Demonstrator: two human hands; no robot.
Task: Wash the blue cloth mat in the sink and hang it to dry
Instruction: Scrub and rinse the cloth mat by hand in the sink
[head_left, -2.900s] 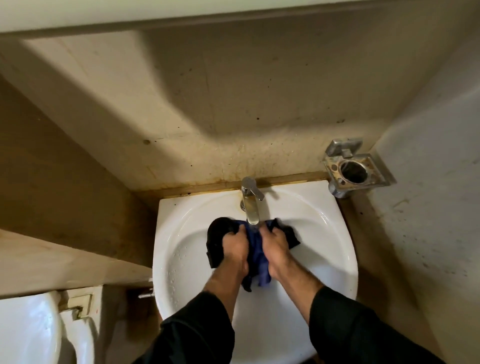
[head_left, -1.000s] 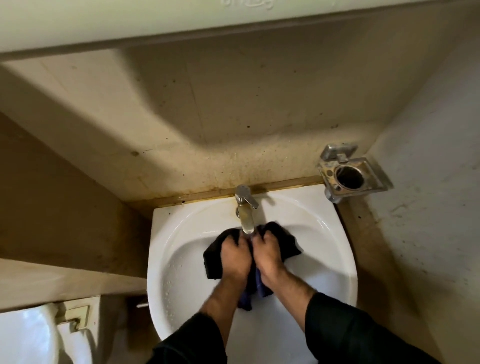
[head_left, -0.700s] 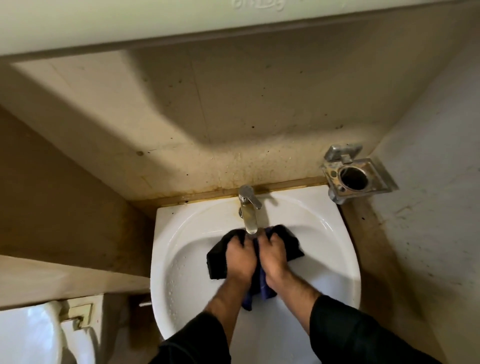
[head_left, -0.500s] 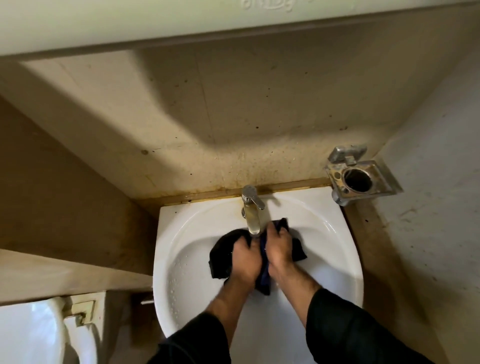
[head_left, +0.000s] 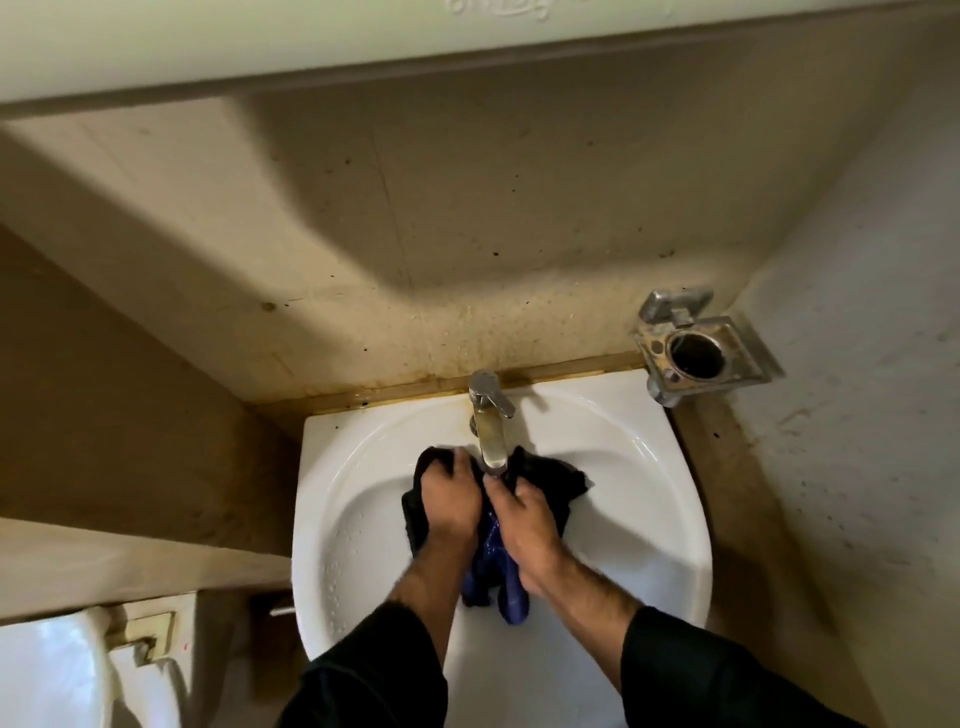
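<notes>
**Washing step under way; cloth bunched under the tap**

Step in hand: the scrubbing stage of the wash. Both hands work the cloth (head_left: 493, 540) in the middle of the frame, inside the white sink (head_left: 670, 525), directly below the spout of the tap (head_left: 491, 431). Whether water is running cannot be told.

Left hand (head_left: 449, 506): fingers curled tight round a dark fold of the cloth, at centre-left of the basin. Right hand (head_left: 524, 519): fingers clenched on the neighbouring fold, just beside the left hand; the two almost touch at the knuckles.

Condition of the cloth: crumpled into a wad, not spread. It reads near black where it bulges out past each hand and plainly blue where a loose tail hangs down between the wrists toward the lower part of the basin. It looks soaked and limp.

Judgement on the next move: the folds need rubbing against each other, then rinsing and wringing. Hanging is not yet begun, and no rail or hook shows. A metal holder (head_left: 698, 358) is fixed to the wall at the right.
</notes>
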